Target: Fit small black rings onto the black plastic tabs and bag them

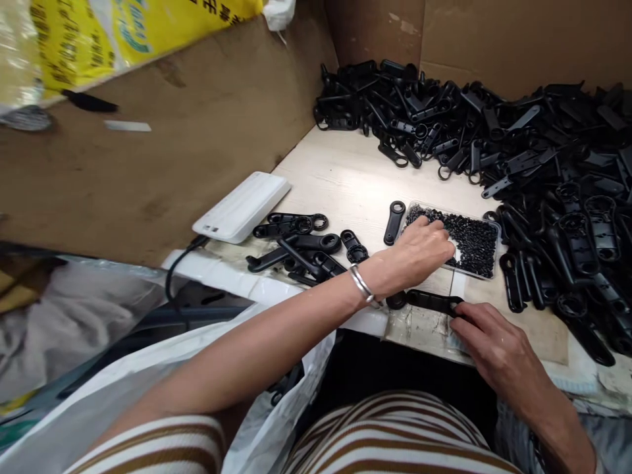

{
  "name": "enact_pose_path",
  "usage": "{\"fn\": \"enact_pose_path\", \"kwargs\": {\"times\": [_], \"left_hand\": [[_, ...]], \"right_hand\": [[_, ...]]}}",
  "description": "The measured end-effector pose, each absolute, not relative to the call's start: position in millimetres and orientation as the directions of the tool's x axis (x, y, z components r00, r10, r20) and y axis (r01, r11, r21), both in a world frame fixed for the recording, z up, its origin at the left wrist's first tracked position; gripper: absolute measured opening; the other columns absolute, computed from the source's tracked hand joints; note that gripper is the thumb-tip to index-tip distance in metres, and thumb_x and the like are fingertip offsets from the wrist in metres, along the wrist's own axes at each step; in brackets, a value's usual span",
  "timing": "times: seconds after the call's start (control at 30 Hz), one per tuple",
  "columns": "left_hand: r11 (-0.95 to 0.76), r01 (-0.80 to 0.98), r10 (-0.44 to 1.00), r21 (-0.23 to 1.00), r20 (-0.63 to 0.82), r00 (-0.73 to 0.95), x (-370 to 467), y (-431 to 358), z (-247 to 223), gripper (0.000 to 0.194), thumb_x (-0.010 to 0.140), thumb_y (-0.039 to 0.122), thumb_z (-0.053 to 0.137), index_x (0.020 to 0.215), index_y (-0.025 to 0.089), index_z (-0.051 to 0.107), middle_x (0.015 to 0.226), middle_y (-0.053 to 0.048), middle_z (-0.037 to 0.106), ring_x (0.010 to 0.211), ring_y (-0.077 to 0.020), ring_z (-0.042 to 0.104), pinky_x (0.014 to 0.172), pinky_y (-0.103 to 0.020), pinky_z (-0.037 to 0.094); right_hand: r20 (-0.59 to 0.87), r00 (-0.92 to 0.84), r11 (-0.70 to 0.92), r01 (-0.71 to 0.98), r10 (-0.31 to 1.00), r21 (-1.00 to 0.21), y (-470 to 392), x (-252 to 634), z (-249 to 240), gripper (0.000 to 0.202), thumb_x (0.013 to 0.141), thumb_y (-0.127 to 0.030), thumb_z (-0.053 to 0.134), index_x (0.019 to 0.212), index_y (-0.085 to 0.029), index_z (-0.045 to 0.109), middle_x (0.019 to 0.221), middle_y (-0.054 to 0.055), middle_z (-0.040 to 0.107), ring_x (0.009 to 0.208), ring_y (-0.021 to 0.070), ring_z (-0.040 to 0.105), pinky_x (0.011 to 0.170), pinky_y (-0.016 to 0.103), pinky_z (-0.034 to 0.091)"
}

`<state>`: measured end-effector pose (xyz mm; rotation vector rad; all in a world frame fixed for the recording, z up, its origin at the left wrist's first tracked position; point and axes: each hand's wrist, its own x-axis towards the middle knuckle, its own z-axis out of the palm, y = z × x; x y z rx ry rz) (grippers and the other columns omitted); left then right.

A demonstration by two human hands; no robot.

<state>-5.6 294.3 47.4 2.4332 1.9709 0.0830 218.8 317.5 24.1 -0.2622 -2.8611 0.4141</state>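
My left hand point(422, 253), with a silver bangle at the wrist, is over the left part of a clear shallow tray point(474, 271) of small black pieces point(474, 240). Its fingers point down and are bunched, and their tips are hidden, so what they grip cannot be made out. Near the table's front edge my right hand point(486, 329) pinches the right end of a black handle-shaped part point(432, 301), which lies flat with its round end to the left. Another black part point(394, 222) rests just left of the tray.
A big heap of black parts point(444, 118) spans the back and right. Several more point(311, 250) lie left of my left hand. A white power bank point(241, 205) with a black cable sits by the cardboard wall point(197, 131). A white bag point(276, 421) hangs below the table edge.
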Motion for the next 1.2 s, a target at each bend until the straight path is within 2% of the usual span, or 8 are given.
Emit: {"fn": "enact_pose_path", "kwargs": {"times": [0.17, 0.3, 0.4, 0.5, 0.63, 0.87, 1.0, 1.2], "left_hand": [[-0.207, 0.978, 0.978, 0.033, 0.048, 0.205, -3, 304, 38, 0.019, 0.085, 0.0, 0.051, 0.082, 0.013, 0.065, 0.085, -0.01, 0.068, 0.094, -0.0242, 0.058, 0.075, -0.034, 0.036], [-0.19, 0.975, 0.978, 0.115, 0.113, 0.177, -5, 294, 48, 0.022, 0.084, -0.003, 0.048, 0.083, 0.01, 0.065, 0.084, -0.01, 0.067, 0.091, -0.0222, 0.059, 0.075, -0.032, 0.039], [-0.148, 0.864, 0.978, 0.481, 0.202, 0.055, 2, 275, 57, 0.018, 0.087, 0.003, 0.05, 0.082, 0.01, 0.066, 0.079, -0.008, 0.069, 0.078, -0.0168, 0.062, 0.07, -0.027, 0.043], [-0.115, 0.47, 0.969, 0.875, 0.202, -0.14, 12, 253, 59, 0.009, 0.085, 0.011, 0.061, 0.079, 0.012, 0.068, 0.078, -0.003, 0.07, 0.069, -0.012, 0.062, 0.066, -0.022, 0.046], [-0.031, 0.046, 0.97, 0.998, 0.041, -0.24, 26, 231, 51, 0.011, 0.08, 0.023, 0.069, 0.077, 0.012, 0.071, 0.074, -0.004, 0.07, 0.066, -0.013, 0.063, 0.062, -0.022, 0.05], [0.025, -0.219, 0.952, 0.975, -0.09, -0.292, 42, 226, 44, 0.021, 0.074, 0.033, 0.078, 0.081, 0.013, 0.074, 0.079, -0.007, 0.073, 0.075, -0.0175, 0.068, 0.072, -0.028, 0.057], [0.02, -0.317, 0.944, 0.948, -0.122, -0.308, 45, 226, 39, 0.023, 0.071, 0.031, 0.081, 0.082, 0.013, 0.074, 0.08, -0.007, 0.073, 0.074, -0.0171, 0.068, 0.074, -0.029, 0.058], [0.021, -0.383, 0.939, 0.924, -0.15, -0.311, 47, 224, 36, 0.027, 0.067, 0.03, 0.084, 0.083, 0.012, 0.072, 0.08, -0.006, 0.073, 0.075, -0.0164, 0.069, 0.076, -0.029, 0.059]], "right_hand": [[0.311, -0.923, 0.918, 0.097, 0.227, -0.385, 322, 218, 18, 0.023, 0.093, -0.007, 0.047, 0.102, -0.018, 0.064, 0.114, 0.011, 0.062, 0.1, 0.0224, 0.062, 0.082, 0.035, 0.056], [0.375, -0.827, 0.791, 0.129, 0.419, -0.598, 328, 224, 19, 0.015, 0.091, -0.016, 0.058, 0.099, -0.021, 0.069, 0.104, 0.007, 0.067, 0.092, 0.0174, 0.067, 0.081, 0.025, 0.056], [0.303, -0.71, 0.6, 0.207, 0.636, -0.773, 327, 222, 22, 0.008, 0.086, -0.021, 0.065, 0.087, -0.021, 0.073, 0.091, 0.005, 0.071, 0.076, 0.0158, 0.069, 0.064, 0.021, 0.057], [0.148, -0.621, 0.314, 0.165, 0.769, -0.935, 326, 216, 21, 0.007, 0.082, -0.025, 0.071, 0.084, -0.019, 0.074, 0.083, 0.004, 0.071, 0.055, 0.0108, 0.061, 0.049, 0.019, 0.053], [0.01, -0.634, 0.059, 0.057, 0.773, -0.997, 325, 211, 19, 0.01, 0.08, -0.026, 0.073, 0.085, -0.017, 0.075, 0.076, 0.003, 0.068, 0.052, 0.0087, 0.057, 0.049, 0.019, 0.051], [0.176, -0.642, 0.313, 0.105, 0.746, -0.944, 318, 212, 28, 0.006, 0.083, -0.021, 0.069, 0.087, -0.02, 0.074, 0.087, 0.003, 0.07, 0.064, 0.011, 0.063, 0.057, 0.02, 0.054], [0.369, -0.625, 0.593, 0.192, 0.688, -0.782, 312, 211, 37, 0.007, 0.085, -0.016, 0.067, 0.088, -0.021, 0.072, 0.089, 0.004, 0.071, 0.08, 0.015, 0.068, 0.071, 0.024, 0.057], [0.48, -0.68, 0.787, 0.239, 0.554, -0.569, 305, 209, 45, 0.012, 0.089, -0.014, 0.062, 0.094, -0.021, 0.07, 0.091, 0.005, 0.07, 0.079, 0.0161, 0.068, 0.076, 0.028, 0.058]]}}
